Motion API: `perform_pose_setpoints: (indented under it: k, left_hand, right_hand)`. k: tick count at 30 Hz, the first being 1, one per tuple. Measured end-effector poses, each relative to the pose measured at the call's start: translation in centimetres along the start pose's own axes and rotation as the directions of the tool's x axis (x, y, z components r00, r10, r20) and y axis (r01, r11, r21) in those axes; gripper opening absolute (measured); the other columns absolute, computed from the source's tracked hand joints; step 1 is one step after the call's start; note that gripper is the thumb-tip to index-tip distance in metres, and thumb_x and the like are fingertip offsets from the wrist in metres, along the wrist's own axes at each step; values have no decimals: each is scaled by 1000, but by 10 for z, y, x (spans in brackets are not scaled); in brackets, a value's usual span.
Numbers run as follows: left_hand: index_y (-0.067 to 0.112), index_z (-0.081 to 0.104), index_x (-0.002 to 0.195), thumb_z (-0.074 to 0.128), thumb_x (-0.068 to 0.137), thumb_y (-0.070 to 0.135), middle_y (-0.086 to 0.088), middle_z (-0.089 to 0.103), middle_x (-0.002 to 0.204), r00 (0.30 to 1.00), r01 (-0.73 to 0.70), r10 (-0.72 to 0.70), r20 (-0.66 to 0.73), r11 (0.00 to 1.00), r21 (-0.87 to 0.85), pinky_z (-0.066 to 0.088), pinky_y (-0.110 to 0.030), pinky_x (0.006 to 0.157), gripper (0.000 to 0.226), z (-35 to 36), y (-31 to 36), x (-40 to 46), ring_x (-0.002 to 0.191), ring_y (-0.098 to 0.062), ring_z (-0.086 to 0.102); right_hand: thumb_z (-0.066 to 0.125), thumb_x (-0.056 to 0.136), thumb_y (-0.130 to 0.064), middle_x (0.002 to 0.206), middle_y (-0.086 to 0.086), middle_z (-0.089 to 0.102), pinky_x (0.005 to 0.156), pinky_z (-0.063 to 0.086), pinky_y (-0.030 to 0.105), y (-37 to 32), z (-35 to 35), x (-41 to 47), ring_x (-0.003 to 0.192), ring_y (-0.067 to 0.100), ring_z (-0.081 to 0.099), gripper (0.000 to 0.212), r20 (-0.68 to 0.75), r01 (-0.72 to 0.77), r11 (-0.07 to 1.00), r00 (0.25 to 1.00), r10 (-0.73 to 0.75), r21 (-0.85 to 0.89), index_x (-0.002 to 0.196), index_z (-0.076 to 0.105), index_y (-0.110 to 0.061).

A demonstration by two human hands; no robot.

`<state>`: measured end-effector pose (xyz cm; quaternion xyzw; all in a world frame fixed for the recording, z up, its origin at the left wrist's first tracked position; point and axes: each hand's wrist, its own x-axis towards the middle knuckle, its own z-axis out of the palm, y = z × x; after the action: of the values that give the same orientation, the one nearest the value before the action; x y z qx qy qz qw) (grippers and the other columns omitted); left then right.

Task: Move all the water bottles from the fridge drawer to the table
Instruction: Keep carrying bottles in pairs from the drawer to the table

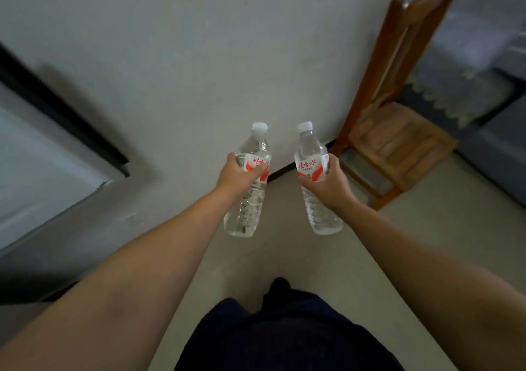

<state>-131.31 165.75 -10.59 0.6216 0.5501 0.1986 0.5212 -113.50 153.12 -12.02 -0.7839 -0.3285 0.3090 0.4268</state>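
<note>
I hold two clear water bottles with white caps and red-and-white labels out in front of me, above the floor. My left hand [237,173] grips the left bottle [247,208] around its label. My right hand [327,181] grips the right bottle [320,214] the same way. Both bottles are upright, tilted slightly, a short gap between them. The fridge [51,171] stands at the left, grey and blurred; its drawer is not in view. No table is in view.
A white wall [199,57] fills the space ahead. A wooden chair [392,137] stands to the right against it, with a grey sofa [489,86] beyond. Pale floor [284,254] lies beneath, and my dark trousers show at the bottom.
</note>
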Motion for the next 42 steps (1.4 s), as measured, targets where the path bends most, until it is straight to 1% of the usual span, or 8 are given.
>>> perform_pose_setpoints:
  k: [5, 11, 15, 19, 28, 33, 39, 42]
  left_hand:
    - [21, 46, 106, 76, 71, 44, 13, 56, 86, 977, -112, 86, 197, 986, 125, 45, -27, 68, 51, 84, 37, 29, 79, -10, 59]
    - [23, 45, 104, 77, 68, 45, 10, 57, 90, 884, -238, 134, 448, 954, 184, 48, -30, 77, 53, 178, 70, 50, 84, -12, 60]
    - [24, 45, 104, 76, 66, 51, 13, 58, 91, 767, -321, 159, 622, 934, 156, 42, -19, 61, 56, 243, 93, 64, 80, -2, 58]
    - [24, 43, 112, 74, 65, 57, 12, 57, 96, 630, -409, 137, 764, 895, 177, 47, -23, 65, 65, 307, 127, 85, 86, -6, 60]
    - [22, 40, 116, 72, 75, 48, 4, 57, 101, 457, -556, 85, 885, 804, 210, 49, -28, 68, 57, 439, 214, 102, 88, -14, 61]
    - [21, 42, 113, 74, 75, 44, 5, 59, 97, 344, -663, 57, 937, 721, 200, 51, -25, 61, 54, 506, 235, 79, 82, -11, 63]
    - [20, 42, 116, 75, 72, 48, 6, 58, 94, 210, -809, -7, 978, 561, 177, 58, -36, 75, 61, 598, 247, 29, 82, -12, 63]
    - [19, 42, 117, 74, 70, 50, 3, 60, 100, 156, -850, -23, 987, 505, 147, 57, -41, 80, 64, 652, 256, -4, 85, -16, 64]
  right_hand:
    - [77, 72, -43, 94, -22, 50, 63, 37, 11, 44, -74, -6, 80, -5, 52, 64, -210, -120, 993, 970, 122, 23, 121, 37, -33]
    - [76, 78, -30, 116, -2, 57, 77, 49, 27, 82, -136, -23, 100, 14, 59, 67, -369, -233, 961, 889, 272, 146, 132, 38, -21]
    - [76, 79, -26, 116, 4, 57, 85, 55, 39, 103, -171, -21, 101, 19, 61, 63, -449, -291, 928, 815, 367, 232, 128, 39, -20]
    - [78, 76, -25, 115, 6, 58, 83, 56, 41, 123, -208, -2, 98, 21, 61, 61, -536, -324, 907, 732, 420, 268, 124, 41, -19]
    - [79, 72, -31, 104, -4, 60, 76, 57, 36, 157, -292, 29, 91, 15, 64, 55, -658, -288, 862, 559, 504, 416, 113, 41, -30]
    - [78, 72, -34, 100, -10, 61, 68, 52, 26, 180, -326, 13, 88, 9, 64, 54, -700, -304, 828, 442, 561, 471, 112, 42, -30]
    - [78, 72, -33, 108, 0, 62, 83, 52, 35, 225, -375, -18, 94, 16, 63, 54, -741, -340, 786, 282, 609, 516, 113, 46, -21]
    - [79, 72, -33, 110, 2, 61, 85, 52, 37, 252, -412, -39, 96, 18, 62, 60, -745, -359, 776, 256, 616, 518, 119, 45, -17]
